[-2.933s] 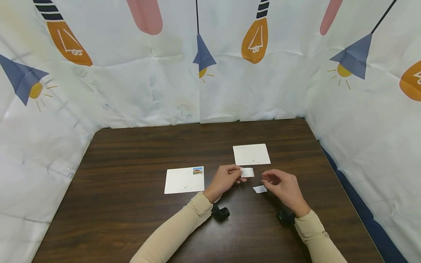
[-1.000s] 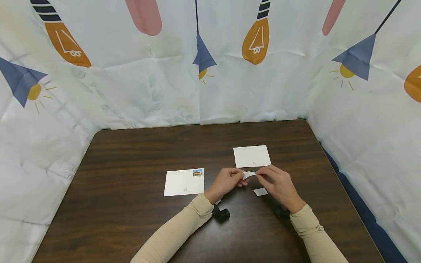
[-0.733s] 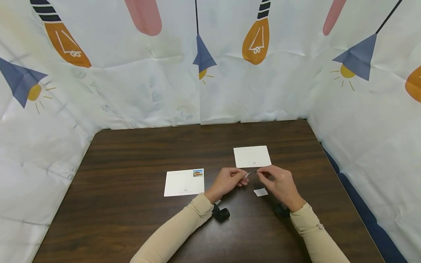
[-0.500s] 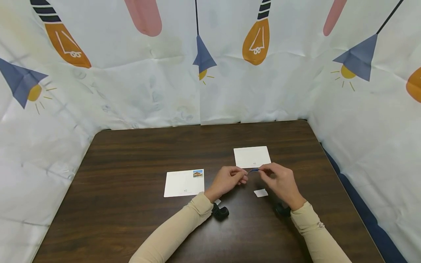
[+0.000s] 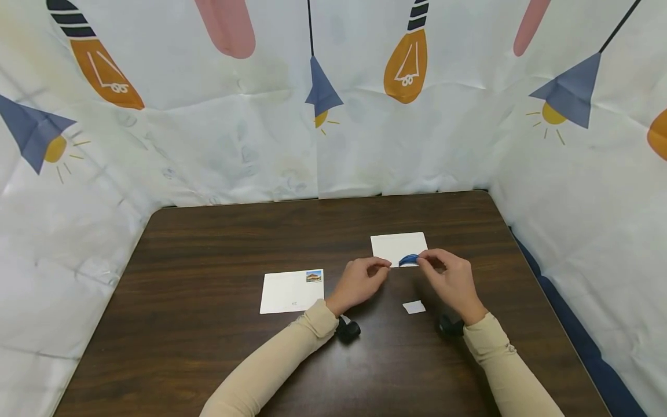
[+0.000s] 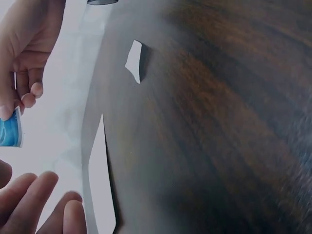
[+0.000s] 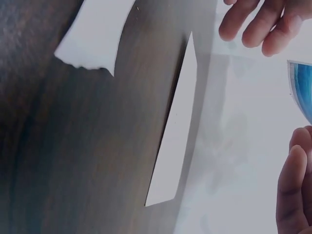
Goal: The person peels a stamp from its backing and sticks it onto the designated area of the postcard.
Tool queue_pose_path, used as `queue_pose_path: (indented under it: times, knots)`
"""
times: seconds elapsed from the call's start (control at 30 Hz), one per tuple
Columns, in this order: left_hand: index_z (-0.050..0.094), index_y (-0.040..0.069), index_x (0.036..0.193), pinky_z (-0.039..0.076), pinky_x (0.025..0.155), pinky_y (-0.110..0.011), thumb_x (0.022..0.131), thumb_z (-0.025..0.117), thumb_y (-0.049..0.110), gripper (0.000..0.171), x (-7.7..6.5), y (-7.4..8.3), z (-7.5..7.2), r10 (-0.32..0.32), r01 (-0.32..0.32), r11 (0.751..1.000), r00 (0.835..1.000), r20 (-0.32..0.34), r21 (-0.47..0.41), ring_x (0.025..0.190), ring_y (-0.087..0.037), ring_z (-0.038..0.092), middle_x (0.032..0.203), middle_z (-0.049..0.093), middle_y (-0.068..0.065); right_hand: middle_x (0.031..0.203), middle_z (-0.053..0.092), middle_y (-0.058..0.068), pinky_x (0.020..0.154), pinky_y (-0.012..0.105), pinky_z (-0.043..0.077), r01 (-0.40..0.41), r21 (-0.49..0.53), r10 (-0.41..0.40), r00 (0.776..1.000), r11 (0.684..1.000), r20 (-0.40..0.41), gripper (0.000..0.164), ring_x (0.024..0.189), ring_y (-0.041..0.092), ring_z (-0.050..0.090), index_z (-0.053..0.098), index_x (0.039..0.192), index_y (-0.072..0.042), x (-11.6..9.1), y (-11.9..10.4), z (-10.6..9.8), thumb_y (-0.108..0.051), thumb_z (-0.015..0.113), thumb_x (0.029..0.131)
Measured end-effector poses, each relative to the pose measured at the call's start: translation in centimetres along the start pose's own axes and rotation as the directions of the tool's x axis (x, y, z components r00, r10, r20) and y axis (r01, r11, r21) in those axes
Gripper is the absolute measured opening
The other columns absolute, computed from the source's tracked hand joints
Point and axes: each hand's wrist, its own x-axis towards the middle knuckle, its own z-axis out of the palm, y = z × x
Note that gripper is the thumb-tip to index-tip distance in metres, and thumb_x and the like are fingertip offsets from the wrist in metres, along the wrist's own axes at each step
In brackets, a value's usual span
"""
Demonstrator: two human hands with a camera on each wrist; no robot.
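Observation:
Between thumb and fingertips, my right hand [image 5: 452,284] pinches a blue stamp [image 5: 408,260] by its right end. The stamp bows upward over the near edge of the far white postcard [image 5: 388,246]; in the head view it covers part of that card. Its blue picture side also shows in the left wrist view, with the right hand [image 6: 30,53] above it. My left hand [image 5: 361,284] is just left of the stamp, apart from it. The left fingers [image 7: 246,22] are loosely bent and hold nothing in the right wrist view.
A second postcard [image 5: 286,295] lies at left with a picture stamp [image 5: 314,276] in its upper right corner. One torn white paper scrap [image 5: 414,307] lies between the hands. A white bit [image 5: 345,319] shows beside the left wrist camera [image 5: 348,331]. A printed curtain [image 5: 234,145] borders the brown table [image 5: 208,243].
Earlier both hands held the stamp, white side showing, then bent edge-on. Now its blue side shows, the left hand has let go, and the right hand has moved it farther over the far postcard.

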Motion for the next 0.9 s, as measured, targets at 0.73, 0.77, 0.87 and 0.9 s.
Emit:
queue_pose_path:
  times: [0.73,0.77,0.87,0.9]
  knots:
    - [0.038,-0.001,0.158,0.040,0.123,-0.052,0.107,0.052,0.034,0.063,1.3,-0.7,0.0,0.086,-0.142,0.892,0.985,0.147,0.428,0.156,-0.040,0.034,0.164,0.041,-0.022,0.084,0.079,0.012,0.057,0.021,0.049,-0.369,0.019,0.364,0.923,0.929,0.124,0.019,0.065,-0.003,0.064,0.077,0.101,-0.008,2.4,1.6,-0.5,-0.026,0.072,0.098]
    - [0.036,-0.001,0.158,0.039,0.124,-0.052,0.107,0.052,0.034,0.064,1.3,-0.8,0.0,0.085,-0.149,0.880,0.984,0.160,0.450,0.157,-0.041,0.033,0.164,0.040,-0.023,0.085,0.080,0.013,0.057,0.022,0.049,-0.381,0.024,0.375,0.918,0.924,0.132,0.020,0.065,-0.003,0.065,0.078,0.101,-0.008,2.5,1.7,-0.4,-0.027,0.072,0.098]
    - [0.033,-0.002,0.160,0.038,0.124,-0.052,0.107,0.051,0.037,0.067,1.3,-1.1,0.3,0.065,-0.155,0.850,0.980,0.190,0.504,0.158,-0.041,0.029,0.166,0.036,-0.023,0.087,0.080,0.014,0.056,0.022,0.051,-0.399,0.036,0.389,0.909,0.916,0.150,0.023,0.066,-0.001,0.068,0.078,0.102,-0.007,2.7,2.2,-0.4,-0.029,0.071,0.098]
    - [0.032,-0.001,0.160,0.038,0.124,-0.052,0.108,0.051,0.038,0.068,1.3,-1.1,0.3,0.057,-0.154,0.842,0.979,0.198,0.516,0.159,-0.040,0.028,0.167,0.035,-0.023,0.087,0.080,0.015,0.056,0.022,0.051,-0.402,0.037,0.392,0.907,0.915,0.151,0.023,0.067,0.001,0.069,0.078,0.102,-0.007,2.8,2.3,-0.3,-0.029,0.071,0.099]
